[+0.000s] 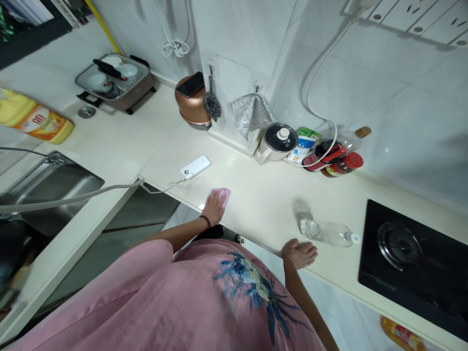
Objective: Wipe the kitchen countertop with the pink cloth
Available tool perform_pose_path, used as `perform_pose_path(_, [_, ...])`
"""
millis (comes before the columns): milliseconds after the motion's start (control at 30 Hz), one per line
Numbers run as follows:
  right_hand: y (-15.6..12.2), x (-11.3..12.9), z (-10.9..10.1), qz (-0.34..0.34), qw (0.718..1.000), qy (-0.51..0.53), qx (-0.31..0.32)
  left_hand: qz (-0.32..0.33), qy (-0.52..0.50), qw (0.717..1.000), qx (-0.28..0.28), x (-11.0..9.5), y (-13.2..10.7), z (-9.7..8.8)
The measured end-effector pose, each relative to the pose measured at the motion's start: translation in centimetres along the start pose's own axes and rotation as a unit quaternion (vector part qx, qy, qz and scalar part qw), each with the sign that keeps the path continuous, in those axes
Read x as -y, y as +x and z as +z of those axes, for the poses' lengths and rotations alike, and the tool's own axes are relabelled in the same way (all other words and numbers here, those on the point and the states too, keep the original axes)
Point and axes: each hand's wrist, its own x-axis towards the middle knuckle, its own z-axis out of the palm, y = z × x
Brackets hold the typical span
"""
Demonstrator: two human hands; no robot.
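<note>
My left hand (214,206) presses flat on a pink cloth (222,194) lying on the cream countertop (263,195), close to the front edge. A dark band circles that wrist. My right hand (299,253) rests on the counter's front edge with its fingers loosely curled and nothing in it. Just beyond that hand, a clear plastic bottle (328,232) with a white cap lies on its side. Left of the cloth sits a white power bank (195,166) with a cable running off toward the sink.
A black gas hob (413,253) is set into the counter at right. Against the wall stand a small white pot (277,142), sauce bottles (338,158) and a copper pot (192,105). A steel sink (51,187), a yellow bottle (34,119) and an electric pan (115,83) lie left.
</note>
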Motion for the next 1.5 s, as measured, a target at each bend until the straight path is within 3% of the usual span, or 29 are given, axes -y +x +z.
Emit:
perform_pose_path(100, [0.0,-0.4,0.4,0.002,1.0,-0.006,0.002,0.192,-0.011,0.98,0.041,-6.6,0.2,1.9])
perform_pose_path(200, [0.0,-0.5,0.4,-0.001,1.0,-0.009,0.001,0.347,-0.028,0.935,0.067,-12.7,0.8,3.6])
perform_pose_path(300, [0.1,-0.1,0.0,-0.006,1.0,-0.014,-0.004,0.418,-0.036,0.904,0.083,-16.6,1.7,4.7])
perform_pose_path(367, [0.2,0.2,-0.3,-0.009,1.0,-0.015,-0.005,0.412,-0.042,0.906,0.086,-17.2,2.6,4.9])
perform_pose_path(433, [0.3,0.6,-0.6,-0.014,1.0,-0.013,0.001,0.364,-0.05,0.927,0.076,-16.2,4.2,4.4])
perform_pose_path(500, [0.3,0.9,-0.9,-0.017,1.0,-0.011,0.01,0.281,-0.059,0.956,0.062,-13.6,6.7,3.0])
perform_pose_path(633, [0.3,1.3,-1.3,-0.02,1.0,-0.009,0.006,0.069,-0.055,0.996,0.033,-5.6,12.2,-2.1])
perform_pose_path(700, [0.3,1.3,-1.3,-0.018,1.0,-0.009,-0.009,-0.009,-0.046,0.999,0.01,-1.5,13.2,-4.5])
perform_pose_path(800, [0.2,1.2,-1.1,-0.015,1.0,-0.008,-0.027,-0.069,-0.031,0.997,-0.017,3.3,10.8,-6.0])
perform_pose_path(900, [0.1,1.0,-1.1,-0.017,1.0,0.001,-0.022,-0.093,-0.017,0.995,-0.029,6.2,5.0,-4.9])
perform_pose_path(1033, [0.1,1.2,-1.2,-0.017,0.999,0.013,-0.027,-0.106,-0.006,0.994,-0.026,7.4,-1.6,-2.4])
perform_pose_path(1133, [0.2,1.6,-1.5,-0.015,0.999,0.01,-0.038,-0.114,-0.005,0.993,-0.017,6.9,-2.0,-1.7])
perform_pose_path(1267, [0.3,2.1,-1.8,-0.015,0.999,-0.006,-0.032,-0.091,-0.024,0.995,-0.027,5.1,3.3,-2.9])
perform_pose_path(1500, [0.3,2.0,-1.8,-0.019,0.999,-0.007,-0.026,-0.147,-0.103,0.982,-0.063,2.3,19.0,-7.0])
